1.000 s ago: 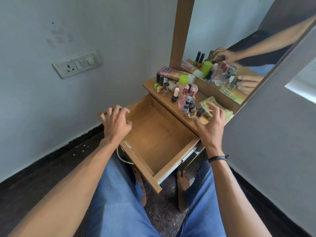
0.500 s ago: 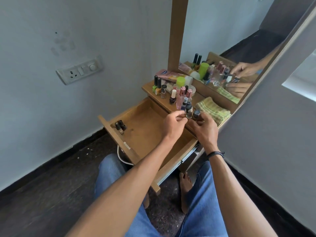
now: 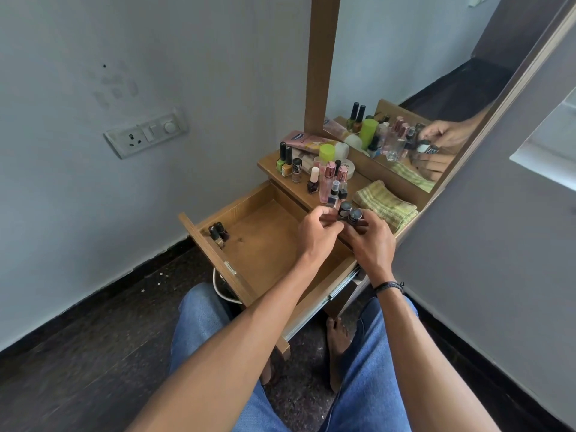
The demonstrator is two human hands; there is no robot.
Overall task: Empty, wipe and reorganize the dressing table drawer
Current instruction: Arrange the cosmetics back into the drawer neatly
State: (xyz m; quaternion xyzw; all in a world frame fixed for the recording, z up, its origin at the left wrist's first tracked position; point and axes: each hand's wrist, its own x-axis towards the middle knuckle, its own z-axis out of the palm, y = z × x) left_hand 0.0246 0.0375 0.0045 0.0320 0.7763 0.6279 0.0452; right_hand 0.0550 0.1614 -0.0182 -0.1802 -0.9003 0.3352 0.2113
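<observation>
The wooden drawer (image 3: pixel 268 244) is pulled out in front of me. Two small dark bottles (image 3: pixel 218 233) stand in its near-left corner; the rest of its floor is bare. Over the drawer's right side, at the table's front edge, my left hand (image 3: pixel 314 233) and my right hand (image 3: pixel 372 243) meet. Their fingers close around two small dark-capped bottles (image 3: pixel 349 212) held side by side. The bottles' lower parts are hidden by my fingers. Which hand holds which bottle is hard to tell.
Several nail polish and perfume bottles (image 3: pixel 324 179), a tube (image 3: pixel 308 141) and a green-capped container (image 3: pixel 326 152) crowd the table top (image 3: pixel 358 183). A folded yellow-green cloth (image 3: pixel 386 204) lies at its right end. The mirror (image 3: pixel 405 88) rises behind. My knees sit under the drawer.
My left hand left the drawer's near-left corner, where two dark bottles now stand, and moved right to join my right hand. Both hands closed on two dark-capped bottles at the table edge.
</observation>
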